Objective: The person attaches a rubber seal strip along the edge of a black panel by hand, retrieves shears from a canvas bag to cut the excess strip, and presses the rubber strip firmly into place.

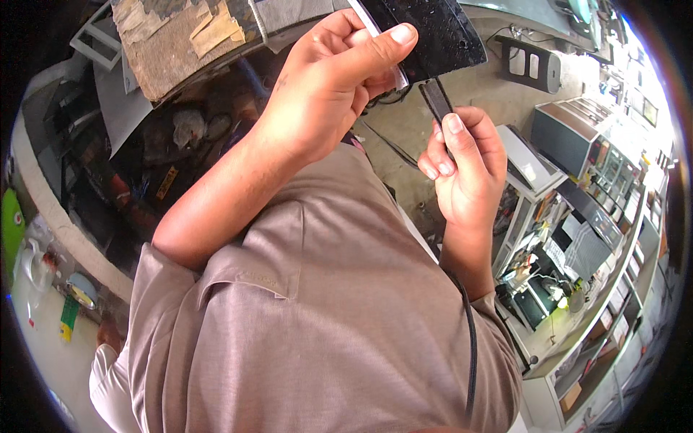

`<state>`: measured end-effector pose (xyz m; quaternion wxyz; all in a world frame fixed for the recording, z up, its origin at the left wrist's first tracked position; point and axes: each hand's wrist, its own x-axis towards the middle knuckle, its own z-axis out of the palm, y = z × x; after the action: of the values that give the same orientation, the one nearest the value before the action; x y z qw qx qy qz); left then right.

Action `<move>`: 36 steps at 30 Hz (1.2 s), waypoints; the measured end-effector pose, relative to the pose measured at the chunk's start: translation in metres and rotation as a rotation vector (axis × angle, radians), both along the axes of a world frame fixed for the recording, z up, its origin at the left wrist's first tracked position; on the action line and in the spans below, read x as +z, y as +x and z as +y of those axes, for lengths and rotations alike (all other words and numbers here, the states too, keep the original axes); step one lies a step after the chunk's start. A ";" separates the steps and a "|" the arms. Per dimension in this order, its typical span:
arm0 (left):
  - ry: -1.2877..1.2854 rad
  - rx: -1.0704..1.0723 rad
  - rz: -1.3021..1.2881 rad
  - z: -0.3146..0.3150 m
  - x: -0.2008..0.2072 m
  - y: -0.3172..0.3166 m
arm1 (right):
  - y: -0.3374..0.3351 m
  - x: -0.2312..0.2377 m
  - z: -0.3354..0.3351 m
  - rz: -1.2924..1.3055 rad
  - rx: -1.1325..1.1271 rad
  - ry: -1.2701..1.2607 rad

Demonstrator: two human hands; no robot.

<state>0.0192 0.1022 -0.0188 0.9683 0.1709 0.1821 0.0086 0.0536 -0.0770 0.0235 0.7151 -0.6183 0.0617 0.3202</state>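
My left hand [325, 83] grips the white edge of a glossy black panel [440, 40], its thumb stretched along the near side. Small specks or drops dot the panel's dark face, and its top runs out of view. To the right and slightly lower, my right hand [469, 162] pinches a narrow dark grey flat bar [435, 97] between thumb and fingers. The bar points up toward the panel's lower edge; whether the two touch I cannot tell. My right fingers hide the bar's lower end.
A worn wooden bench [170, 54] with peeling brown patches stands at the upper left, above dark clutter. Glass-fronted cabinets and a crowded desk [538, 289] line the right. Behind me at the lower left are a white sleeve [112, 379] and a white surface [43, 346] with small items.
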 end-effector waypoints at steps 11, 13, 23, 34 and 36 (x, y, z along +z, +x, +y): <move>0.016 0.017 0.017 -0.005 -0.008 0.002 | 0.000 -0.002 -0.002 -0.014 0.005 0.037; 0.023 0.014 0.024 -0.005 -0.008 0.002 | 0.000 -0.002 -0.001 -0.009 0.001 0.013; -0.004 0.007 0.022 -0.006 -0.011 0.003 | 0.001 -0.004 -0.002 0.005 -0.004 0.000; 0.033 -0.002 0.090 -0.008 -0.018 0.004 | 0.002 -0.011 -0.007 -0.013 0.079 0.025; 0.073 -0.040 0.001 0.000 -0.015 0.008 | 0.003 -0.012 -0.009 0.016 0.064 0.093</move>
<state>0.0273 0.1018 -0.0341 0.9614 0.2095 0.1786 -0.0041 0.0562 -0.0855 0.0119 0.7318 -0.5836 0.0326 0.3505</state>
